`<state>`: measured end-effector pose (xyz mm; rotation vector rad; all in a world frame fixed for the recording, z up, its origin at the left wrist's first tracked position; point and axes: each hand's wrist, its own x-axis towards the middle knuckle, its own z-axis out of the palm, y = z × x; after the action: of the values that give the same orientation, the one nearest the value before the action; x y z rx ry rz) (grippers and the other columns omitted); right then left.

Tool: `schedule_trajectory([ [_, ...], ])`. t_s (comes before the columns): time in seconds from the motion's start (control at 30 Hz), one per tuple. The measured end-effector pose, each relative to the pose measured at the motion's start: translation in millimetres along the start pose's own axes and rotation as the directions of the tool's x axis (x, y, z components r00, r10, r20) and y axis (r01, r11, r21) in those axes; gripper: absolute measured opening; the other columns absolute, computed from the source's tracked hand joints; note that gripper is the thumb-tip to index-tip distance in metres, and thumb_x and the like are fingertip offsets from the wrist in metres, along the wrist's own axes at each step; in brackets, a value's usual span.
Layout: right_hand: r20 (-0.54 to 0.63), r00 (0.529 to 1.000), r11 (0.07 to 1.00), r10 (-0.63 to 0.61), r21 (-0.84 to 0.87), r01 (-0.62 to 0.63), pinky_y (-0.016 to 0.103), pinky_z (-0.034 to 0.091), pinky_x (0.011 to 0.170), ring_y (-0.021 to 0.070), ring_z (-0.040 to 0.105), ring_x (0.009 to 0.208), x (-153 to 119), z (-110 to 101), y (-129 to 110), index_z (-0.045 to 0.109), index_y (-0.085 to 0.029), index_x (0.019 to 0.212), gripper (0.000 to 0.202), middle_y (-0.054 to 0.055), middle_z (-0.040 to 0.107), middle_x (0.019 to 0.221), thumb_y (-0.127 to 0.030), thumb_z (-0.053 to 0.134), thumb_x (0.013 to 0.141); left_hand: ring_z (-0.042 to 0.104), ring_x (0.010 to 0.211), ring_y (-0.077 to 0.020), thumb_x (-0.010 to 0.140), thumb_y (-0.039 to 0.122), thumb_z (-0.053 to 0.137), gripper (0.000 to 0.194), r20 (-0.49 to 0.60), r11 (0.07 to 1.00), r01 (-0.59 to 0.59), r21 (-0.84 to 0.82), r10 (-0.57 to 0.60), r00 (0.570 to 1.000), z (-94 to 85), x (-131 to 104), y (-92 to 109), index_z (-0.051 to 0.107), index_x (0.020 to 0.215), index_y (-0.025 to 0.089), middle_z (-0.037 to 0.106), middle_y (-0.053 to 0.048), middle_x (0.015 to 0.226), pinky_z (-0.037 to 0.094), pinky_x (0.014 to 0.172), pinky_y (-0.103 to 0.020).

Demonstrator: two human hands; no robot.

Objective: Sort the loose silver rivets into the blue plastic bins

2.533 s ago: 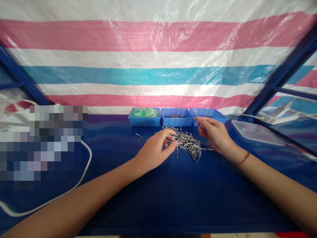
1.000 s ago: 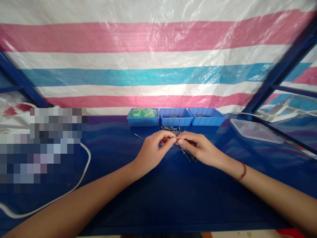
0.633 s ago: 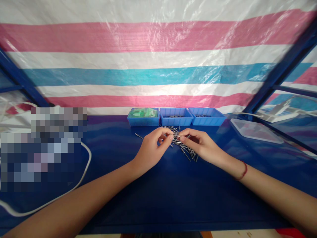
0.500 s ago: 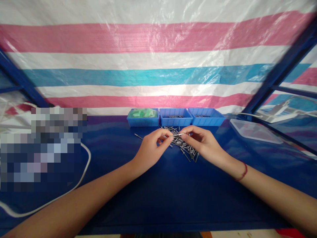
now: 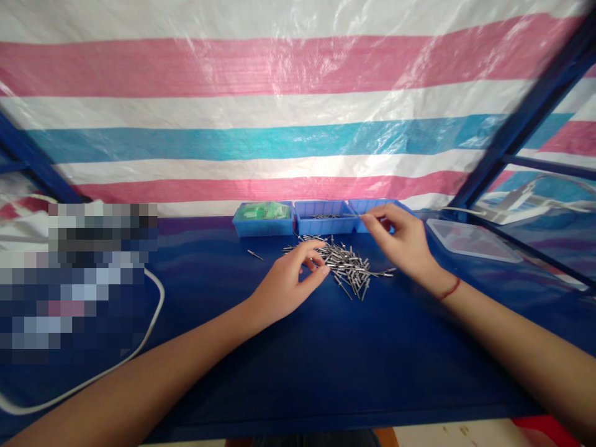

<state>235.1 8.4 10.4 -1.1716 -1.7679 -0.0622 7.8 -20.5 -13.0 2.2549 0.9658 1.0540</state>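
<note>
A pile of metal blind rivets (image 5: 351, 268) lies spread on the blue table. At the pile's left side is my left hand (image 5: 291, 279), its thumb and fingers curved but apart, with nothing seen between them. My right hand (image 5: 403, 239) is raised in front of the right blue bin (image 5: 372, 205), thumb and forefinger pinched together on a blind rivet, of which only a tiny end shows. That hand hides much of this bin. In the middle blue bin (image 5: 326, 225) lie several rivets. One stray rivet (image 5: 255, 255) rests left of the pile.
Green packets (image 5: 265, 211) fill the left blue bin (image 5: 263, 228). A clear plastic lid (image 5: 472, 241) lies at the right, near a white power strip (image 5: 516, 208). A white cable (image 5: 161, 304) curves along the left. Striped sheeting (image 5: 279, 143) hangs behind the table (image 5: 326, 366).
My hands have come apart. The right one has moved up and right to the right bin, carrying the rivet; the left has opened and stays by the pile.
</note>
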Motion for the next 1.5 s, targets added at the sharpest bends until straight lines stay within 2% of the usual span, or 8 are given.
schedule_trajectory([
  [0.1,-0.191,0.972,0.966,0.135,-0.194,-0.173,0.033,0.043,0.063,0.0190,0.056,0.065,14.2,-2.7,45.5,0.063,-0.019,0.078,0.027,0.007,0.065,0.074,-0.041,0.049,0.086,0.057,0.105,-0.0175,0.090,0.026,0.048,0.029,0.171,0.963,-0.213,0.164,0.185,0.968,3.2,-1.2,2.7,0.053,0.119,0.021,0.063,-0.007,0.112,0.044,0.094,-0.034],
  [0.23,-0.141,0.989,0.900,0.047,-0.423,-0.103,0.041,0.042,0.078,0.0261,0.058,0.079,21.5,-1.1,83.9,0.066,-0.014,0.087,0.029,0.013,0.067,0.084,-0.039,0.052,0.083,0.045,0.123,-0.0204,0.094,0.027,0.040,0.034,0.391,0.864,-0.413,0.288,0.288,0.874,8.9,-2.2,4.5,0.052,0.126,0.025,0.051,-0.006,0.134,0.035,0.103,-0.039],
  [0.33,-0.108,0.994,0.898,0.004,-0.437,-0.051,0.042,0.041,0.081,0.0273,0.058,0.084,18.6,3.6,79.6,0.065,-0.013,0.094,0.029,0.014,0.067,0.090,-0.036,0.050,0.084,0.049,0.119,-0.0189,0.094,0.026,0.039,0.031,0.421,0.856,-0.407,0.320,0.256,0.870,11.5,-2.1,2.0,0.059,0.119,0.024,0.056,-0.004,0.130,0.036,0.101,-0.037],
  [0.57,0.081,0.981,0.929,-0.178,-0.314,0.194,0.043,0.041,0.083,0.0265,0.056,0.089,4.2,12.8,30.9,0.062,-0.019,0.094,0.018,0.009,0.065,0.093,-0.029,0.049,0.086,0.055,0.105,-0.0170,0.093,0.029,0.046,0.023,0.350,0.869,-0.331,0.368,0.200,0.915,8.6,0.1,-1.0,0.068,0.093,0.023,0.064,-0.002,0.110,0.038,0.093,-0.032],
  [0.87,0.284,0.910,0.953,-0.303,0.082,0.292,0.039,0.044,0.082,0.0215,0.060,0.087,-11.2,16.1,-11.8,0.062,-0.020,0.088,0.013,0.006,0.067,0.089,-0.016,0.051,0.082,0.052,0.086,-0.0168,0.095,0.022,0.039,0.021,0.245,0.853,-0.288,0.435,0.196,0.950,8.0,0.5,-1.4,0.058,0.089,0.017,0.058,-0.004,0.088,0.039,0.079,-0.031],
  [0.97,0.422,0.831,0.927,-0.363,0.257,0.274,0.036,0.045,0.082,0.0192,0.061,0.088,-17.1,16.7,-27.7,0.062,-0.020,0.092,0.016,0.005,0.068,0.091,-0.014,0.056,0.079,0.053,0.083,-0.0141,0.096,0.020,0.035,0.020,0.065,0.947,-0.179,0.266,0.168,0.984,7.7,0.9,-1.8,0.052,0.087,0.017,0.056,-0.003,0.086,0.041,0.078,-0.027],
  [1.07,0.466,0.818,0.924,-0.338,0.331,0.193,0.034,0.046,0.080,0.0170,0.061,0.082,-22.6,19.2,-37.8,0.062,-0.019,0.091,0.010,0.004,0.068,0.086,-0.023,0.057,0.083,0.054,0.078,-0.0129,0.095,0.022,0.035,0.016,-0.057,0.989,-0.085,0.124,0.092,0.994,6.3,0.5,-1.0,0.049,0.088,0.018,0.056,-0.001,0.084,0.043,0.075,-0.025],
  [1.5,0.461,0.858,0.924,-0.226,0.380,0.040,0.027,0.046,0.069,0.0142,0.059,0.071,-25.8,23.1,-37.8,0.063,-0.017,0.082,0.014,0.005,0.066,0.077,-0.027,0.055,0.086,0.060,0.077,-0.0128,0.093,0.028,0.041,0.014,-0.058,0.985,0.033,-0.168,-0.043,0.997,6.5,-0.4,0.7,0.050,0.092,0.018,0.060,-0.002,0.084,0.048,0.071,-0.025],
])
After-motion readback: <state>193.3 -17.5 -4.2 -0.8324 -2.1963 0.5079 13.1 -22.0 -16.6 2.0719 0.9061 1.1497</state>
